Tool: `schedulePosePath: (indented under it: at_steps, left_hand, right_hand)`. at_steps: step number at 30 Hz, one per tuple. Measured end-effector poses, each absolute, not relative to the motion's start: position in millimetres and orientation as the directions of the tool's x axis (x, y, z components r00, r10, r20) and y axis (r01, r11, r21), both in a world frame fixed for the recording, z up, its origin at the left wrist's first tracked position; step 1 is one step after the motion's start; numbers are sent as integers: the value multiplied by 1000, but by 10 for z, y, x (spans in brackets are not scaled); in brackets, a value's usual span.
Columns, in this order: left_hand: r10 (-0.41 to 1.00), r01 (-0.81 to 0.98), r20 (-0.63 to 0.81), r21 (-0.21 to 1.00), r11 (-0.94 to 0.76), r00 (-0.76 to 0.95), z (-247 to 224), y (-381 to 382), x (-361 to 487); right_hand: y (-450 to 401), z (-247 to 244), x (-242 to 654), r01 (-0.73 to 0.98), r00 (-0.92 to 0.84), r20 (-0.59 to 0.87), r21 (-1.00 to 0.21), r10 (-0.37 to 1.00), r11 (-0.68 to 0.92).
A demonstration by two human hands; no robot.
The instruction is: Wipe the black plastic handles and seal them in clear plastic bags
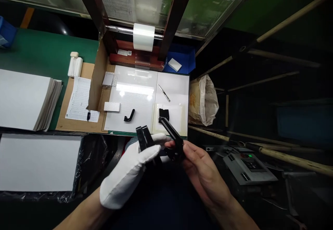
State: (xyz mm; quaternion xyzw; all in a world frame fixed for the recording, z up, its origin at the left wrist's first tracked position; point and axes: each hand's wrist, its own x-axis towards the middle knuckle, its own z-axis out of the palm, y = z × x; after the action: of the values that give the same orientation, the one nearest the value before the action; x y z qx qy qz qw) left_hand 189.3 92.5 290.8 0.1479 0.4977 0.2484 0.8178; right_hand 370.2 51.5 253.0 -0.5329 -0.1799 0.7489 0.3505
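Note:
A white glove covers my left hand (130, 169), whose fingers are closed around glossy black plastic parts (145, 136) that stick up past the thumb. My bare right hand (201, 169) grips a long, bent black plastic handle (171, 131) between thumb and fingers, tilted up to the left. Both hands are close together in front of the table's near edge. Beyond them, a small black bent piece (129, 115) lies on the white work surface (135, 93). A flat black piece (163, 114), partly covered by the handle, rests on a pale square sheet (177, 115).
A pen-like tool (163, 93) lies on the right of the surface. Behind stands a red frame with a roll of clear film (144, 37), beside a blue tray (182, 55). To the right is a paper sack (204, 100); at left, stacked white sheets (26, 96).

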Motion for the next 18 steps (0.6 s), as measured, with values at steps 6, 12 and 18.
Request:
schedulePosePath:
  at_steps: [6, 12, 18]
  left_hand:
    - [545, -340, -761, 439, 832, 350, 2933, 874, 1861]
    - [534, -270, -758, 462, 845, 374, 2943, 866, 1866]
    - [553, -186, -742, 524, 831, 379, 2956, 845, 1873]
  right_hand:
    - [545, 2602, 3745, -614, -264, -666, -442, 697, -654]
    - [507, 2612, 3776, -657, -267, -631, -434, 728, -617]
    - [421, 2631, 3809, -618, -289, -632, -450, 719, -644]
